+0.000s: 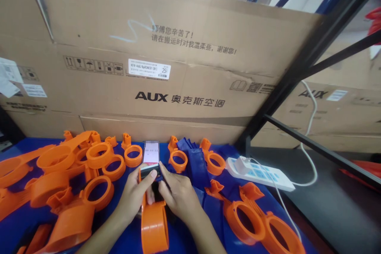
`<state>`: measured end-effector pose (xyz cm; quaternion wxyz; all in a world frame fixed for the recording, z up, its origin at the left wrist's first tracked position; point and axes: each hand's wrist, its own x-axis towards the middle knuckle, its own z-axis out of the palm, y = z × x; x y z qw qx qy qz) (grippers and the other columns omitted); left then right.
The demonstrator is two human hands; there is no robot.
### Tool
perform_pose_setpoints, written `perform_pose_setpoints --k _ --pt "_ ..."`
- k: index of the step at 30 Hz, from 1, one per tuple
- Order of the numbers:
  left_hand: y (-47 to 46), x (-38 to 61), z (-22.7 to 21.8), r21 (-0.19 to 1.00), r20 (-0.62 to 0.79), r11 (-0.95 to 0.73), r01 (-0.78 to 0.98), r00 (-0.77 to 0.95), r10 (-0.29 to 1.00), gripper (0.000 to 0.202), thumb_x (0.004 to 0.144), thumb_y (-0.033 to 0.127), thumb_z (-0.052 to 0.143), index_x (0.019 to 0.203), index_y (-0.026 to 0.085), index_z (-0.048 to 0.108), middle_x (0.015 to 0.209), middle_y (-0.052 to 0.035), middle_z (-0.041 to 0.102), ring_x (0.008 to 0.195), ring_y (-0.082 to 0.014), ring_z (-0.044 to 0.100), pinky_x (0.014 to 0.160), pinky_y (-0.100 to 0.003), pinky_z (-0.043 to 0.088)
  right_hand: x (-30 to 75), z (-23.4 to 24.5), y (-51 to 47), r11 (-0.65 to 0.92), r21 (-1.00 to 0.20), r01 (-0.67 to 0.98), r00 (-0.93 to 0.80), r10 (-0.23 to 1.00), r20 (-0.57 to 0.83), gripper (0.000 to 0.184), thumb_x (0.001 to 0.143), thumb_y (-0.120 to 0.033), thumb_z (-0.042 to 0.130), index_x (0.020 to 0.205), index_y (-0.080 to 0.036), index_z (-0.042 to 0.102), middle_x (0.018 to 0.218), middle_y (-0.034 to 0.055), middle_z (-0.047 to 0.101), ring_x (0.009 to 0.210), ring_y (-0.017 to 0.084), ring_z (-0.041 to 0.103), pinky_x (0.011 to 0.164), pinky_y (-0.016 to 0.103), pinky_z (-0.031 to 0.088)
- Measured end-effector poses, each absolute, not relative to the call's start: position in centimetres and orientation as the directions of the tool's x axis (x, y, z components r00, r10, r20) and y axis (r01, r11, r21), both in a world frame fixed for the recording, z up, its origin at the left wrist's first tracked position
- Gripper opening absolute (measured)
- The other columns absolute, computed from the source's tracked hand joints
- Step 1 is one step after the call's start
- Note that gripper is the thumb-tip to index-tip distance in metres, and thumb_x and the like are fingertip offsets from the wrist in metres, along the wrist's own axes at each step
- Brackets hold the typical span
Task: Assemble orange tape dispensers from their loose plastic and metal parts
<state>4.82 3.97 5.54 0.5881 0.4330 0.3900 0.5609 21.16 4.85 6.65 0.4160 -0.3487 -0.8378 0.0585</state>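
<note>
Near the front edge of the blue surface, my left hand [135, 190] is closed round an orange plastic part [154, 222] with a rounded ring end hanging toward me. A dark piece with a pale serrated edge [149, 171] sits at the part's far end, under my left thumb. My right hand [180, 192] grips the same end from the right, its index finger stretched along the dark piece and the other fingers curled. Just beyond my fingertips a phone [151, 152] displays a running-timer screen; its lower edge is hidden by the dark piece.
Several similar orange ring parts [99, 154] are heaped at left, and others [244, 222] lie at right. Folded blue plastic [196, 166] lies between rings. A white power strip [262, 174] with cables is at right. A large cardboard box [178, 79] stands behind; a dark shelf frame [279, 91] slants beside it.
</note>
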Motion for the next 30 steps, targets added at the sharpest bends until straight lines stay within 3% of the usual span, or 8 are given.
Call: perform_pose_setpoints --k 6,9,12,20,25,30 --pt "4.1 4.4 6.3 0.751 -0.214 0.318 -0.578 0.242 0.946 0.036 0.087 0.052 0.071 0.083 0.019 0.060 0.040 0.0038 0.053 0.034 -0.0114 0.048 0.041 -0.020 0.037 21.5 7.0 5.0 0.719 -0.471 0.512 -0.366 0.678 0.637 0.050 0.101 -0.031 0.059 0.149 -0.021 0.053 0.102 0.0090 0.080 0.082 0.022 0.078 0.080 0.033 0.064" --pt "4.5 3.8 6.3 0.651 -0.297 0.437 -0.621 0.321 0.899 0.035 0.083 0.048 0.079 0.081 0.019 0.059 0.043 0.0045 0.053 0.034 -0.0082 0.044 0.037 -0.017 0.030 21.5 7.3 5.1 0.748 -0.460 0.478 -0.385 0.649 0.656 0.048 0.100 -0.026 0.060 0.148 -0.025 0.055 0.127 0.0101 0.074 0.104 0.025 0.077 0.090 0.036 0.064" --pt "5.1 3.4 5.9 0.600 -0.316 0.504 -0.621 0.394 0.863 0.040 0.082 0.049 0.080 0.072 0.018 0.056 0.041 0.0048 0.049 0.033 -0.0068 0.041 0.036 -0.017 0.027 21.5 7.3 5.2 0.770 -0.450 0.451 -0.410 0.627 0.662 0.048 0.100 -0.022 0.057 0.148 -0.025 0.055 0.136 0.0100 0.068 0.117 0.027 0.072 0.095 0.038 0.064" --pt "5.5 3.5 5.0 0.671 -0.256 0.427 -0.607 0.350 0.901 0.040 0.083 0.052 0.077 0.075 0.018 0.057 0.039 0.0059 0.049 0.029 -0.0070 0.039 0.033 -0.018 0.025 21.4 7.0 5.2 0.771 -0.470 0.429 -0.441 0.633 0.636 0.051 0.102 -0.017 0.051 0.153 -0.020 0.048 0.138 0.0122 0.066 0.120 0.027 0.070 0.099 0.039 0.062" --pt "5.0 3.6 6.1 0.700 -0.239 0.419 -0.578 0.363 0.901 0.038 0.083 0.053 0.076 0.081 0.019 0.059 0.036 0.0064 0.047 0.028 -0.0079 0.039 0.033 -0.017 0.025 21.5 7.2 5.0 0.755 -0.475 0.452 -0.406 0.648 0.645 0.048 0.102 -0.018 0.049 0.150 -0.022 0.053 0.133 0.0104 0.070 0.112 0.026 0.074 0.094 0.038 0.065" --pt "4.5 3.8 7.1 0.768 -0.154 0.295 -0.568 0.282 0.947 0.034 0.085 0.049 0.075 0.094 0.018 0.065 0.034 0.0080 0.044 0.028 -0.0064 0.035 0.035 -0.017 0.028 21.1 7.6 4.8 0.735 -0.495 0.464 -0.350 0.665 0.660 0.044 0.100 -0.021 0.054 0.144 -0.023 0.059 0.129 0.0094 0.073 0.109 0.025 0.075 0.094 0.037 0.063"
